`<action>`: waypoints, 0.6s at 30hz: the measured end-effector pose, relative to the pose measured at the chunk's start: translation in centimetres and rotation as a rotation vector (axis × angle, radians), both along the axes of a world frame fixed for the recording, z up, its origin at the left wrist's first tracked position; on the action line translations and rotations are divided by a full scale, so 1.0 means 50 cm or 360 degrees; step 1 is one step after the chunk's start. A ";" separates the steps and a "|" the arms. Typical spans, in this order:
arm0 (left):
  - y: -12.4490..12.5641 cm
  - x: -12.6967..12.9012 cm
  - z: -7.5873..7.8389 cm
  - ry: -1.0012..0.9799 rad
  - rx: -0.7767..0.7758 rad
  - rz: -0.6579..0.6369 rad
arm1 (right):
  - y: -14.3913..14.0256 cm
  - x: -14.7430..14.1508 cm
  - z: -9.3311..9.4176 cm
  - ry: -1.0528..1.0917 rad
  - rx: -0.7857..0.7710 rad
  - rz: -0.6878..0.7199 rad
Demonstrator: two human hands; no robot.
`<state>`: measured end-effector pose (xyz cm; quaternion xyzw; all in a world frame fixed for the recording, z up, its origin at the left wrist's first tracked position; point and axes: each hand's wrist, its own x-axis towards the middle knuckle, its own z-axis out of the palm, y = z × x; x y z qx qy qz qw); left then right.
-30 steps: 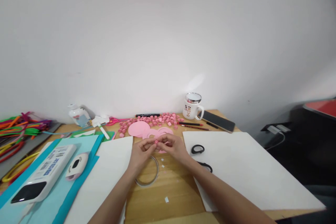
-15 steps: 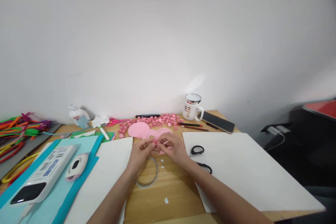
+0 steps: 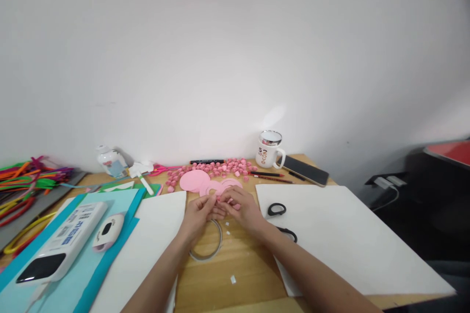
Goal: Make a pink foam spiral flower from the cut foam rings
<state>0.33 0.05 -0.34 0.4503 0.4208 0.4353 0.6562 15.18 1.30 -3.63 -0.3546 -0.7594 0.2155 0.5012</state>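
Observation:
Over the middle of the wooden table, my left hand and my right hand meet with fingertips pinched together. Between them is a small pink paper piece, mostly covered by the fingers, so its exact shape is hard to make out. Just beyond my hands lie flat pink paper discs and rings, overlapping one another. Behind these spreads a pile of small pink folded paper pieces. A roll of tape rests on the wood under my left hand.
White sheets lie on both sides, with black-handled scissors partly under the right one. A mug, a phone and pencils stand or lie at the back. At left are a white device and pipe cleaners.
The fingers of both hands have closed in slightly around the pink paper piece, which shows less now. Everything on the table stays in place.

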 end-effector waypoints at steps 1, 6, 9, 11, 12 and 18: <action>0.000 0.000 0.001 0.0026 0.0018 0.0005 | 0.000 0.001 0.000 0.0001 0.0000 0.0001; 0.003 -0.002 -0.009 0.0360 0.0293 0.0149 | 0.005 0.003 0.002 0.0069 -0.0037 -0.0054; 0.008 -0.007 -0.030 0.0638 0.0511 0.0276 | 0.008 0.005 0.001 0.0112 -0.0068 -0.0146; 0.011 -0.011 -0.046 0.0800 0.0618 0.0304 | 0.009 0.008 0.000 0.0109 -0.0120 -0.0218; 0.013 -0.013 -0.053 0.0851 0.0651 0.0288 | 0.010 0.011 0.001 0.0096 -0.0156 -0.0259; 0.017 -0.018 -0.065 0.1040 0.0851 0.0302 | 0.040 0.040 0.019 -0.0272 -0.0319 -0.0645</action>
